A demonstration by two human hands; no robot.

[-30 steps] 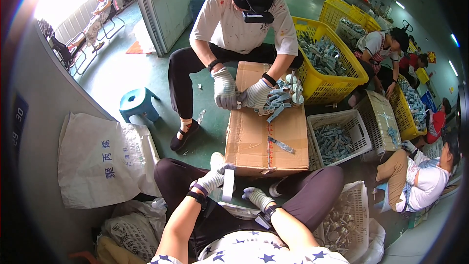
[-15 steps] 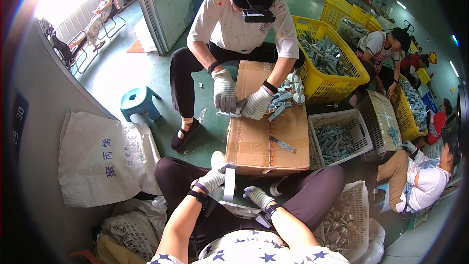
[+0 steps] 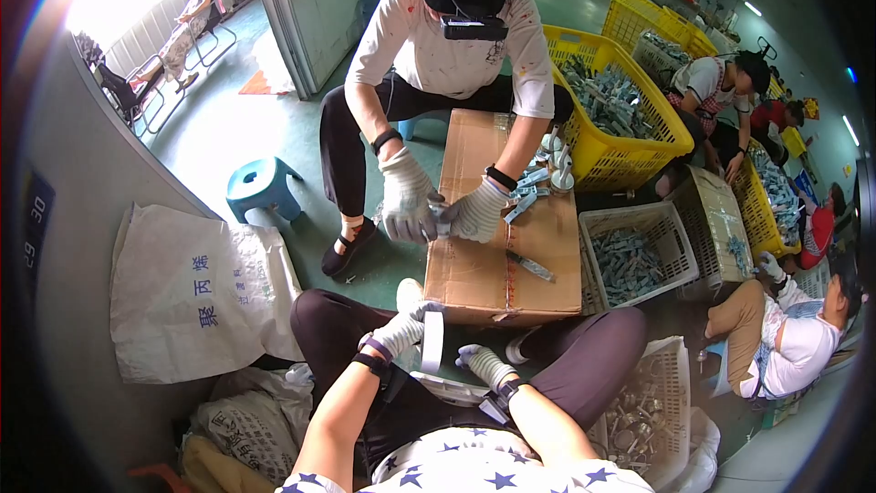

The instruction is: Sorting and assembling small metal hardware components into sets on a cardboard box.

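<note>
In a striped work glove, my left hand [image 3: 399, 332] is closed on a flat white strip-like piece [image 3: 432, 343], seen edge-on and standing upright over my lap. My right hand [image 3: 485, 365], also gloved, rests by my right thigh with fingers curled in; whatever they may hold is hidden. In front of my knees is a brown carton [image 3: 456, 265], with a metal strip-shaped part [image 3: 529, 265] lying on top. Across it, a co-worker's gloved hands [image 3: 438, 210] grip a small grey part, mostly covered by the fingers.
Grey metal parts and white wheels [image 3: 555, 164] are heaped on the carton's far right. A white crate [image 3: 680, 242] and a yellow basket [image 3: 630, 160] hold metal parts. Another crate [image 3: 675, 374] stands by my right knee. A blue stool [image 3: 263, 190] and white sack [image 3: 201, 301] are left.
The co-worker's hands have come a little nearer to me, and the fingers sit differently around the grey part. My own hands have barely moved.
</note>
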